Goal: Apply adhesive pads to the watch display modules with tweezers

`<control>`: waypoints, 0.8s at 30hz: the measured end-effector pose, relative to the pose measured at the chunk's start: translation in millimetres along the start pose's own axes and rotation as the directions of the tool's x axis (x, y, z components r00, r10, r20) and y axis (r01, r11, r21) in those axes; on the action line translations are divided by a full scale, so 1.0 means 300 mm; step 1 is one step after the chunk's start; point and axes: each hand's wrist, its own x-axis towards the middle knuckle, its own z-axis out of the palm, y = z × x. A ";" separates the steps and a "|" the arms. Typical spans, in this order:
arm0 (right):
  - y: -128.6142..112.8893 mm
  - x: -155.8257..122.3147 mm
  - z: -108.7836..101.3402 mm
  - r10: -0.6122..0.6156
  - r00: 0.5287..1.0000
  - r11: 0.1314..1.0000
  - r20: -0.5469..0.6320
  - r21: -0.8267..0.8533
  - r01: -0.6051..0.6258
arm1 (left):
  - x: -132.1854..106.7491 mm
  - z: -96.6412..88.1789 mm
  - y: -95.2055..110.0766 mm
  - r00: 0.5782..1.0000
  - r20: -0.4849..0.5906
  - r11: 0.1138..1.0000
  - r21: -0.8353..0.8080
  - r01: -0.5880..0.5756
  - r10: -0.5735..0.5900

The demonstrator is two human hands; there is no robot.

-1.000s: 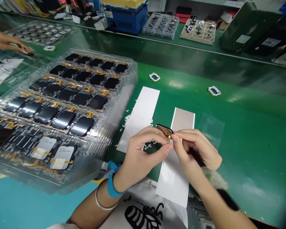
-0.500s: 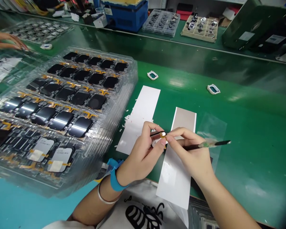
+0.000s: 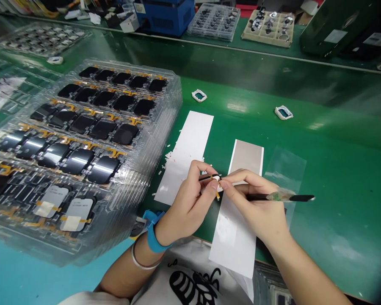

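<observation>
My left hand (image 3: 190, 203) is closed, its thumb and fingers pinching a small watch display (image 3: 218, 185) with a black rim, a pale back and an orange flex cable. My right hand (image 3: 257, 203) meets it, thumb and forefinger pressed together at the cable's edge. Lying across that same hand is a slim dark stick-like tool (image 3: 303, 198), clear tape wrapped round its middle; its tip is hidden by the fingers. Beneath the hands lie a white strip sheet (image 3: 233, 237) with a greyish upper part and, further left, another white strip (image 3: 193, 135).
To the left rises a stack of clear trays (image 3: 165, 123) holding several black displays (image 3: 103, 169). White scraps (image 3: 169, 159) are scattered by the left strip. Two white watch frames (image 3: 284, 112) lie further back. A clear film (image 3: 285, 165) is at right. Boxes and a blue machine (image 3: 165, 19) line the shelf.
Both hands stay together at the display, which has tilted slightly. The dark tool's rear end has shifted right and a little down. The other person's hand at far left has mostly left view.
</observation>
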 end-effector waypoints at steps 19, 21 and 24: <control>-0.010 0.014 0.000 0.090 0.996 0.996 -0.023 0.019 -0.090 | -0.002 -0.017 0.003 0.990 0.116 0.987 -0.129 0.091 -0.076; -0.011 0.015 0.002 0.098 0.995 0.995 -0.007 0.020 -0.098 | 0.002 -0.017 0.005 0.991 0.108 0.988 -0.125 0.095 -0.081; -0.010 0.018 -0.003 0.140 0.988 0.987 0.068 0.064 -0.145 | 0.011 -0.019 0.010 0.990 0.102 0.992 -0.066 0.107 -0.100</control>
